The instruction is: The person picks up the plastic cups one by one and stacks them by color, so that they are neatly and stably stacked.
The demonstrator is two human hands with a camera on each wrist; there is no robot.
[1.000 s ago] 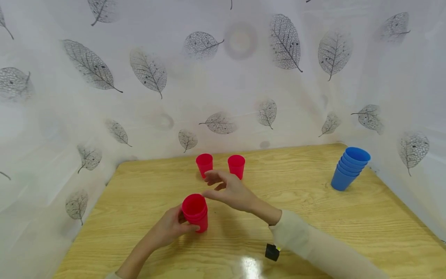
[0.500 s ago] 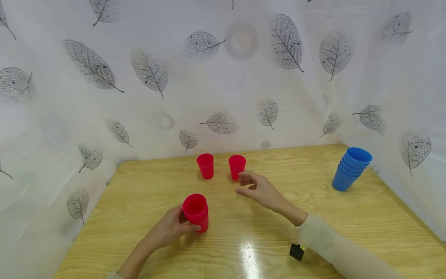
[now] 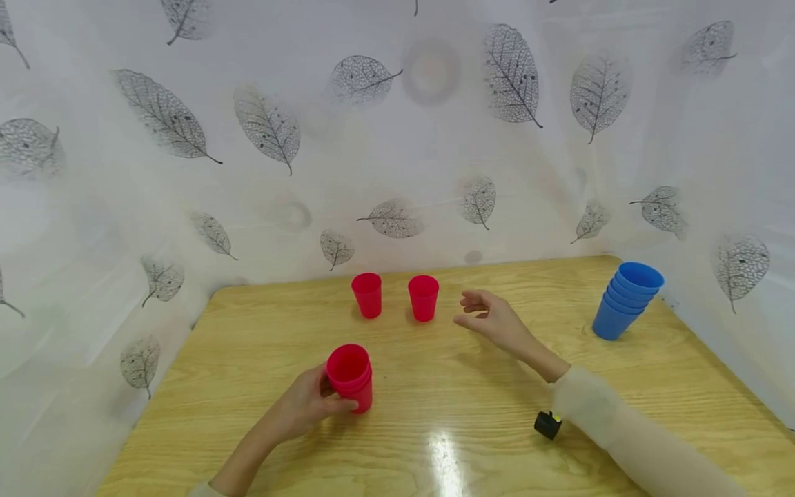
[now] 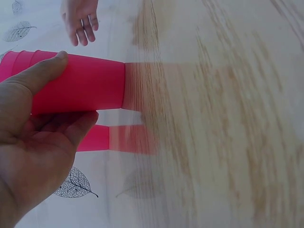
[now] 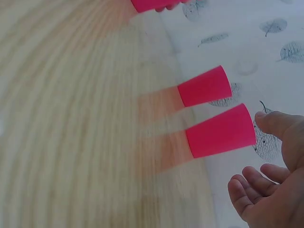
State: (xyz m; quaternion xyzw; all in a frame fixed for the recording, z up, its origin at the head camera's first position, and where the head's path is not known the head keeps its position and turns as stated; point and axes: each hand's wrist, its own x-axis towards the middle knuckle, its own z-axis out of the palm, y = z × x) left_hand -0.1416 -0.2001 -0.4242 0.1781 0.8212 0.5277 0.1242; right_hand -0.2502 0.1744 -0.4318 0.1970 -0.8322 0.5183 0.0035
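Observation:
My left hand (image 3: 307, 406) grips a small stack of red cups (image 3: 350, 376), standing upright on the table; the left wrist view shows thumb and fingers around the red stack (image 4: 88, 80). My right hand (image 3: 497, 323) hovers with relaxed fingers and holds nothing, just right of a single red cup (image 3: 424, 299). A second red cup (image 3: 367, 295) stands to the left of that one, the two apart near the table's back edge. In the right wrist view, the nearer red cup (image 5: 221, 132) appears beside my right thumb (image 5: 273, 122).
A stack of several blue cups (image 3: 624, 301) leans slightly at the table's right rear. The wooden table (image 3: 261, 331) ends at a pale curtain (image 3: 385, 152) printed with leaves. A small black device (image 3: 548, 424) shows at my right sleeve (image 3: 590, 404).
My right hand has moved rightward from beside the held stack, past the two single cups, nothing in it. My left hand and its stack have stayed in place.

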